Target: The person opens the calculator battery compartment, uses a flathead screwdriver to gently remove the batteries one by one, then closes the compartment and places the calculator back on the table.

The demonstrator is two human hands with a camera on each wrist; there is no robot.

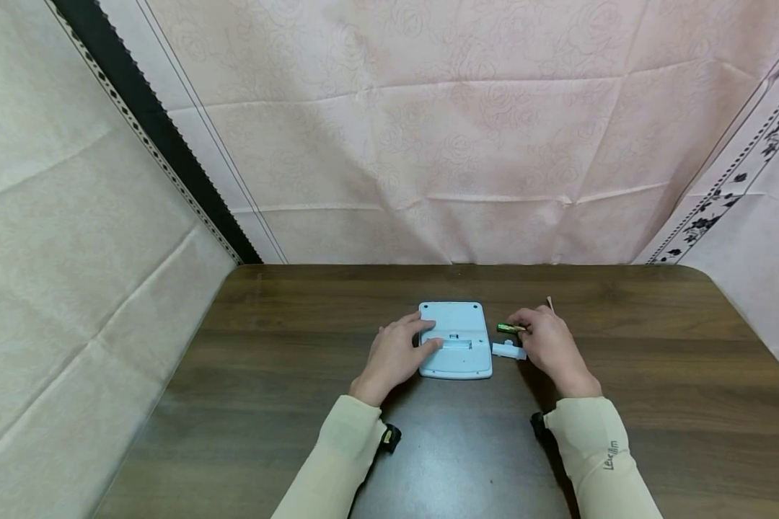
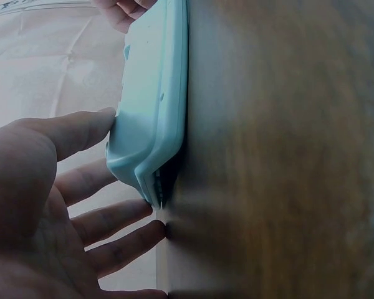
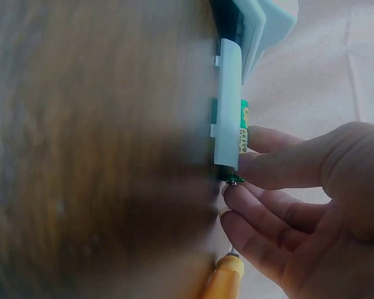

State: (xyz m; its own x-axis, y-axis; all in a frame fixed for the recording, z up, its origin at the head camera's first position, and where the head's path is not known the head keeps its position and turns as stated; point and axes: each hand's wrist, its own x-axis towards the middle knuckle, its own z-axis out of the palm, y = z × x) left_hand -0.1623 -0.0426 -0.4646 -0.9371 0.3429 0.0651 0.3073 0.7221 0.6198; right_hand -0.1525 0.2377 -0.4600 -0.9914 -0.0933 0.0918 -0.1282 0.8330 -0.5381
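Note:
A light-blue calculator [image 1: 454,317] lies face down, its battery slot [image 1: 456,344] uncovered. My left hand [image 1: 394,353] rests at its left edge. Thumb and forefinger touch the back, while in the left wrist view the other fingers [image 2: 121,246] spread loosely by the table. Just right of the calculator, my right hand [image 1: 554,344] pinches a green battery [image 1: 509,328] low over the table. A light-blue battery cover [image 1: 509,351] lies beside that hand, partly hiding the battery [image 3: 244,124] in the right wrist view. The calculator's keys are hidden.
A screwdriver with a yellow-orange handle [image 3: 225,277] lies beyond the right hand; only a bit of it shows in the head view. The brown wooden table [image 1: 285,404] ends at a pale patterned cloth [image 1: 441,144] behind and at both sides.

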